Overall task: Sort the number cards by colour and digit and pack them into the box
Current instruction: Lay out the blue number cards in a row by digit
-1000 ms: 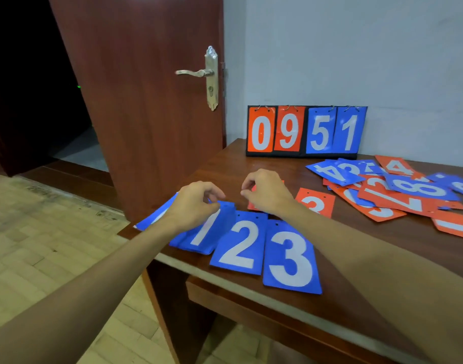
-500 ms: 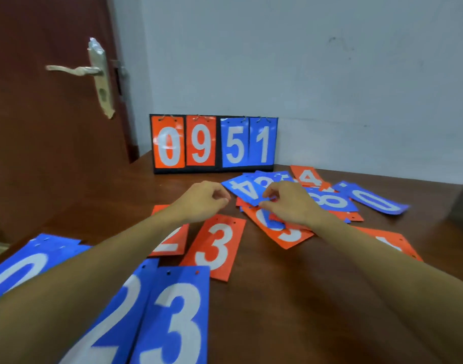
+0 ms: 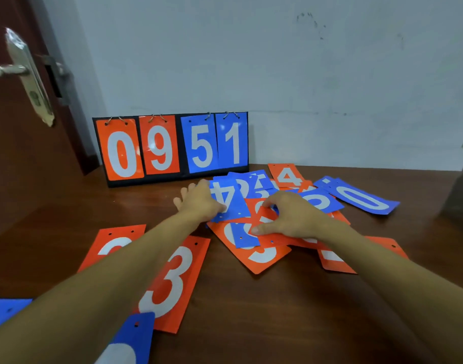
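Note:
A loose pile of blue and orange number cards [image 3: 264,253] lies on the wooden table [image 3: 277,311]. My left hand [image 3: 199,200] rests on the left edge of a blue 4 card [image 3: 230,198], thumb on its face. My right hand [image 3: 291,216] presses flat on overlapping orange and blue cards in the pile's middle. An orange 3 card [image 3: 178,279] and another orange card [image 3: 112,245] lie near me, partly under my left arm. Blue cards [image 3: 130,340] sit at the bottom left. A blue 0 card [image 3: 362,198] and an orange 4 card [image 3: 285,176] lie at the pile's far side.
A black flip scoreboard [image 3: 172,148] reading 0 9 5 1 stands against the pale wall. An open brown door with a metal handle [image 3: 25,74] is at the left. A blurred brown object [image 3: 459,190] sits at the table's right edge.
My view has moved closer to the pile. My left hand has reached forward onto the blue 4 card, and my right hand has spread flat onto the pile's middle cards.

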Demonstrator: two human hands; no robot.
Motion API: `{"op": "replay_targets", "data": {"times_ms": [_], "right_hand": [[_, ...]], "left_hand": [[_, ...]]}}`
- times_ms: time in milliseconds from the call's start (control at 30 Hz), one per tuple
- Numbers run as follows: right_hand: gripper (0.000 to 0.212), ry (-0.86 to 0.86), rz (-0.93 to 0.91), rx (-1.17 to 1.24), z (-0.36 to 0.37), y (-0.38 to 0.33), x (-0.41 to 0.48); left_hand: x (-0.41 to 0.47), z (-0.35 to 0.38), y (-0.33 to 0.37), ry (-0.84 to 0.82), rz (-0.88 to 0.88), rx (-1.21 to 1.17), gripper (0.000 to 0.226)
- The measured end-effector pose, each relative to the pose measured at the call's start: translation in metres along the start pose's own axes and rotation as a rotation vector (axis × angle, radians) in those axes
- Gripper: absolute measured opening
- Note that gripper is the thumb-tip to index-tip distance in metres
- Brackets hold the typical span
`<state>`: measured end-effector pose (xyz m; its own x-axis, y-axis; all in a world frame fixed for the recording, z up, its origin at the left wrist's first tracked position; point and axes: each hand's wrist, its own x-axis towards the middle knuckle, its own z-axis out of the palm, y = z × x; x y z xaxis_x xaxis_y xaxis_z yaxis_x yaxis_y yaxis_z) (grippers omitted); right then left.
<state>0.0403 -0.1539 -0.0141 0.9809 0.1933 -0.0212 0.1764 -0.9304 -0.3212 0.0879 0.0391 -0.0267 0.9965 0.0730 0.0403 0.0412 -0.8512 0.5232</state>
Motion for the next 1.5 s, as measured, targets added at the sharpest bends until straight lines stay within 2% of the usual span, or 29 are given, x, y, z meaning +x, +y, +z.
{"op": "replay_targets", "data": {"times_ms": [167, 233, 267, 333, 433, 567, 700, 800, 900, 1033, 1133, 1233, 1333, 1433, 1500], "right_hand": [[0.072, 0.022, 0.032, 0.091, 0.002, -0.001, -0.002], [0.058, 0.092, 0.048, 0.105, 0.004, -0.002, -0.001], [0.048, 0.144, 0.053, 0.106, 0.003, -0.003, -0.002], [0.028, 0.234, 0.057, 0.137, -0.001, -0.002, -0.004], [0.014, 0.330, 0.046, 0.309, -0.015, -0.004, -0.011], [0.010, 0.439, 0.056, 0.654, -0.039, -0.015, -0.025], [0.011, 0.440, 0.050, 0.984, -0.055, -0.032, -0.045], [0.026, 0.411, 0.103, 1.187, -0.055, -0.041, -0.060], [0.036, 0.470, 0.164, 1.237, -0.047, -0.047, -0.072], [0.033, 0.578, 0.228, 1.205, -0.031, -0.055, -0.092], [0.035, 0.609, 0.276, 1.242, -0.017, -0.060, -0.107], [0.042, 0.565, 0.295, 1.362, -0.010, -0.066, -0.121], [0.037, 0.353, 0.275, 1.365, -0.009, -0.065, -0.134], [0.059, 0.100, 0.273, 0.978, -0.010, -0.056, -0.147], [0.070, 0.039, 0.235, 0.730, -0.015, -0.056, -0.155]], "left_hand": [[0.005, 0.002, -0.005, 0.053, -0.116, -0.354, 0.082], [0.001, -0.001, -0.006, 0.061, -0.122, -0.434, 0.086], [-0.002, -0.002, -0.006, 0.076, -0.111, -0.452, 0.082], [-0.007, -0.007, -0.007, 0.109, -0.065, -0.513, 0.059], [-0.019, -0.020, -0.007, 0.122, 0.021, -0.636, 0.031], [-0.047, -0.046, 0.002, 0.045, 0.095, -0.716, 0.023], [-0.081, -0.061, 0.009, -0.037, 0.106, -0.794, 0.021], [-0.111, -0.064, 0.015, -0.102, 0.077, -0.918, 0.019], [-0.143, -0.065, 0.017, -0.183, 0.106, -1.014, 0.021], [-0.174, -0.067, 0.011, -0.240, 0.050, -1.209, 0.023], [-0.192, -0.070, 0.006, -0.290, 0.066, -1.226, 0.022], [-0.206, -0.068, 0.005, -0.254, 0.125, -1.121, 0.025], [-0.210, -0.067, 0.006, -0.070, 0.069, -1.081, 0.016], [-0.211, -0.074, 0.002, 0.050, 0.056, -1.020, 0.006], [-0.212, -0.080, -0.005, 0.042, 0.081, -0.918, 0.005]]}}
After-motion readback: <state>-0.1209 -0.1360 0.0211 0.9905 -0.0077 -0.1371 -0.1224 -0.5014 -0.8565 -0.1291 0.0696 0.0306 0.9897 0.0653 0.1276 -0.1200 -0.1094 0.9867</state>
